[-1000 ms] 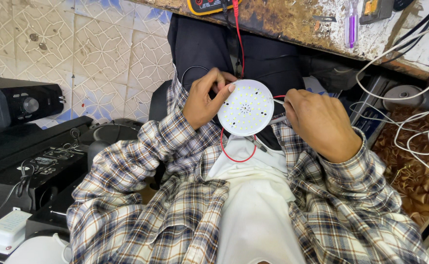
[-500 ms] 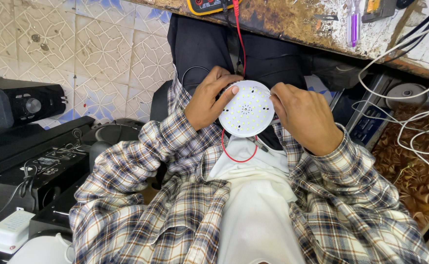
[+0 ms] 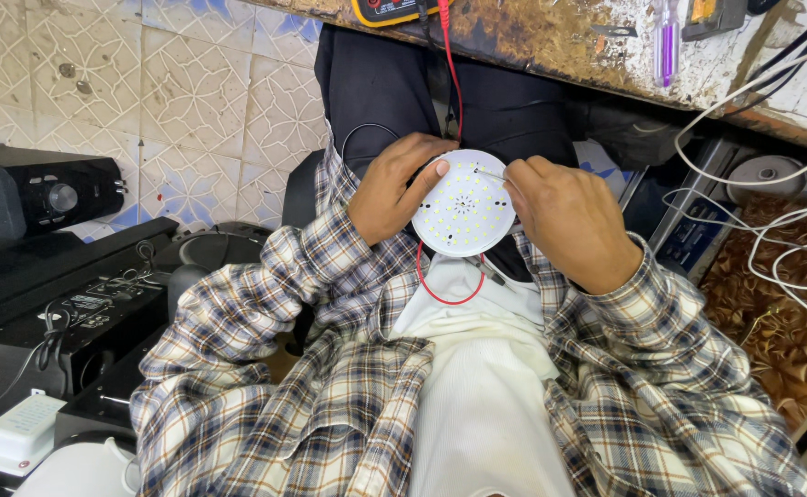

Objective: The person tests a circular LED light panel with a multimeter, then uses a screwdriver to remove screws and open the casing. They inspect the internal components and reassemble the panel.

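A round white LED board (image 3: 464, 213) dotted with several small yellow chips rests over my lap. My left hand (image 3: 394, 186) grips its left rim, thumb lying on the face. My right hand (image 3: 564, 219) pinches a thin metal probe tip (image 3: 490, 172) that touches the board's upper right part. A red wire (image 3: 448, 293) loops below the board, and a red lead (image 3: 453, 69) runs up to a yellow multimeter (image 3: 392, 9) on the bench edge.
A worn, rusty workbench (image 3: 569, 41) spans the top with a purple screwdriver (image 3: 667, 41). White cables (image 3: 772, 212) trail at right over a patterned surface. Black audio equipment (image 3: 45, 193) and a white adapter (image 3: 15, 431) stand at left on the tiled floor.
My right hand has moved left from beside the board onto its upper right edge, bringing the probe tip onto the face. The left hand keeps its grip.
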